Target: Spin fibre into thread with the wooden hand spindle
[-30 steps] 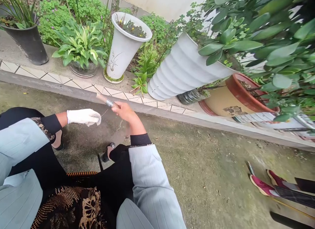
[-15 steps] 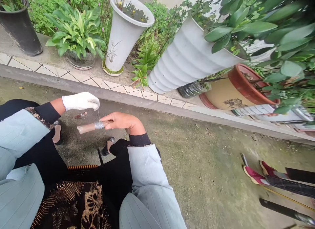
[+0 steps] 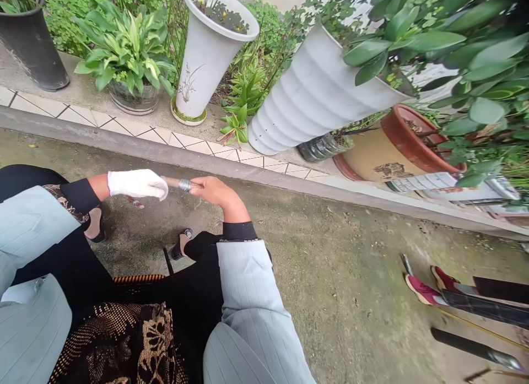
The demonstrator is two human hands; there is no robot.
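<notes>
My left hand [image 3: 138,184], in a white glove, is closed with its fingers curled downward at the left end of a short brownish stick [image 3: 171,182]. The glove hides that end, and the loose wire strand that ran to this hand cannot be made out now. Silvery wire [image 3: 184,185] is wound in a tight coil around the stick. My bare right hand [image 3: 215,190] grips the stick's other end, just right of the coil. The stick lies nearly level between both hands, above the ground and in front of my knees.
A small brown piece [image 3: 136,203] lies on the concrete ground [image 3: 330,263] below my left hand. Potted plants, including a tall white pot [image 3: 206,53], line a tiled ledge [image 3: 119,126] ahead. At right are another person's red shoes [image 3: 421,289] and a dark long-handled object [image 3: 467,345].
My right hand has raised the stick and shifted slightly right. My gloved hand has dropped a little, from above the stick to its left end, now covering it.
</notes>
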